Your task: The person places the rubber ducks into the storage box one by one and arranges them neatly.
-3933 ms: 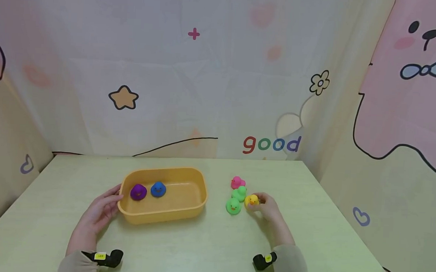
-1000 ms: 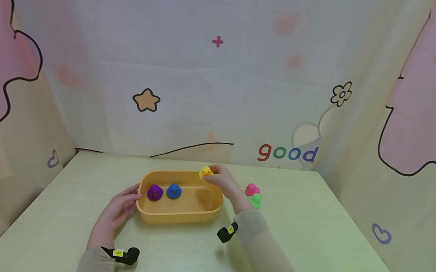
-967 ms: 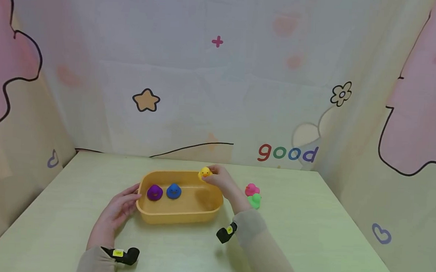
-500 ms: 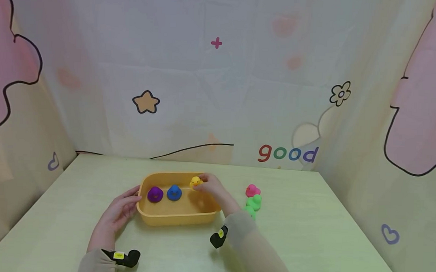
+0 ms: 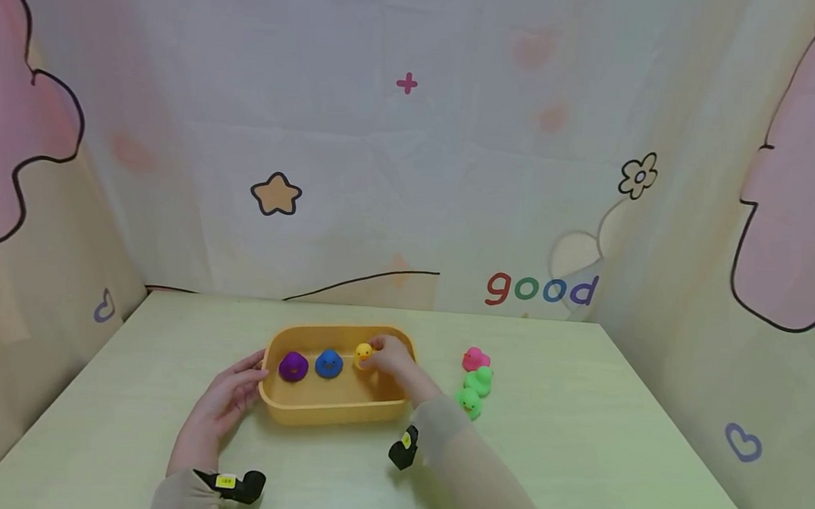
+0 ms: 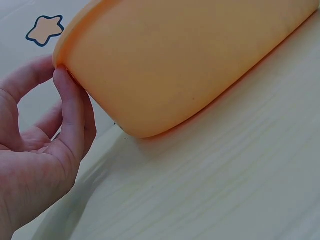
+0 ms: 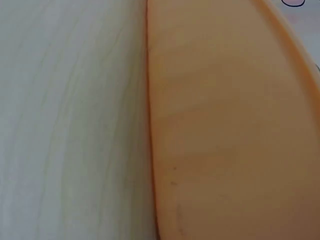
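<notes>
A yellow-orange plastic tub (image 5: 332, 414) stands on the table. At its left end my left hand (image 5: 222, 402) pinches the rim between thumb and fingers; the left wrist view shows that hand (image 6: 45, 145) at the tub's corner (image 6: 150, 75). My right hand (image 5: 392, 358) reaches down inside the tub and holds a small yellow rubber duck (image 5: 362, 354) at the tub's floor, its fingertips on the duck's right side. To the left of it sit a blue duck (image 5: 329, 364) and a purple duck (image 5: 294, 366). In the right wrist view only the tub's outer wall (image 7: 225, 115) shows, hiding the hand.
Right of the tub, on the table (image 5: 577, 444), a pink duck (image 5: 475, 359) and two green ducks, one behind (image 5: 479, 381) and one in front (image 5: 469, 403), stand close together. A printed cloth (image 5: 343, 176) forms the back wall.
My right hand has carried the yellow duck from beside the green ducks, over the tub's far rim, then left and down inside. The left hand keeps its hold on the rim.
</notes>
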`<state>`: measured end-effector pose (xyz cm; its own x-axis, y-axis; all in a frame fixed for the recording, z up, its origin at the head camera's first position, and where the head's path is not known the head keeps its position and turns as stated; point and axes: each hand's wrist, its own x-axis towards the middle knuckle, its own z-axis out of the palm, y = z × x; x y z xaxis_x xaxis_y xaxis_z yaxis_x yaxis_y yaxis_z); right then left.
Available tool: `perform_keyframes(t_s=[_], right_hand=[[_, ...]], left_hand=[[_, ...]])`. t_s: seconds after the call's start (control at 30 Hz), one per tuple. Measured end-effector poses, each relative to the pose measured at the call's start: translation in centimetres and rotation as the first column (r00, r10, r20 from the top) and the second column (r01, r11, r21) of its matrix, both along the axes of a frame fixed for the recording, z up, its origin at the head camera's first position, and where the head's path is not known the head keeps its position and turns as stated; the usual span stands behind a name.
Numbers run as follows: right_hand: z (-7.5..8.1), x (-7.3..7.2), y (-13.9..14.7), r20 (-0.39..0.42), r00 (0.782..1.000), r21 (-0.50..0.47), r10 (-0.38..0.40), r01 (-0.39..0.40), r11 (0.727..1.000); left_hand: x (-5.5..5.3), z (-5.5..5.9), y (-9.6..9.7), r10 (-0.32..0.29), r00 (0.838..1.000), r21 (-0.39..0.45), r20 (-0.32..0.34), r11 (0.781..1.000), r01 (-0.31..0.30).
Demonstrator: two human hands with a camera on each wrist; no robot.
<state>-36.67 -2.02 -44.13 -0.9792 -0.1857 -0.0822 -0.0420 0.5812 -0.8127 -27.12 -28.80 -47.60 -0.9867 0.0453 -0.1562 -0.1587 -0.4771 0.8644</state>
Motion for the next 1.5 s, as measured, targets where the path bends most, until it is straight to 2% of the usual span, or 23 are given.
perform_keyframes(t_s=[0.17, 0.3, 0.43, 0.57, 0.7, 0.83, 1.03, 1.27, 1.5], right_hand=[[-0.2, 0.3, 0.1, 0.012, 1.0, 0.01, -0.012, 0.012, 1.0], [-0.4, 0.2, 0.2, 0.002, 1.0, 0.034, 0.005, -0.005, 0.999], [-0.4, 0.3, 0.3, -0.017, 0.999, 0.054, 0.029, -0.028, 0.998], [-0.2, 0.5, 0.4, -0.027, 0.998, 0.061, 0.056, -0.054, 0.997], [0.2, 0.8, 0.5, -0.026, 0.997, 0.073, 0.075, -0.073, 0.995], [0.5, 0.9, 0.6, -0.062, 0.994, 0.109, 0.088, -0.081, 0.991], [1.8, 1.2, 1.0, -0.117, 0.988, 0.099, 0.098, -0.086, 0.991], [4.0, 2.5, 2.0, -0.154, 0.981, 0.035, 0.118, -0.114, 0.993], [5.9, 3.6, 4.5, -0.203, 0.978, -0.03, 0.05, -0.057, 0.998]], left_hand=[[0.0, 0.0, 0.3, 0.0, 1.0, 0.001, 0.003, 1.0, 0.0], [0.0, -0.1, 0.3, -0.003, 1.0, 0.011, 0.005, 1.0, 0.003], [0.0, -0.2, 0.5, -0.008, 1.0, 0.003, -0.022, 1.0, 0.008], [0.0, -0.3, 0.5, -0.01, 0.999, -0.01, -0.046, 1.0, 0.01], [0.1, -0.2, 0.6, -0.009, 0.999, -0.009, -0.041, 1.0, 0.009], [0.1, 0.0, 0.5, -0.006, 0.999, 0.0, -0.031, 1.0, 0.006], [0.3, 0.1, 0.3, -0.003, 1.0, 0.034, -0.007, 0.999, 0.003], [0.3, 0.1, 0.2, 0.006, 1.0, 0.005, -0.002, 1.0, -0.006], [0.2, 0.2, 0.2, -0.002, 1.0, 0.007, -0.003, 1.0, 0.002]])
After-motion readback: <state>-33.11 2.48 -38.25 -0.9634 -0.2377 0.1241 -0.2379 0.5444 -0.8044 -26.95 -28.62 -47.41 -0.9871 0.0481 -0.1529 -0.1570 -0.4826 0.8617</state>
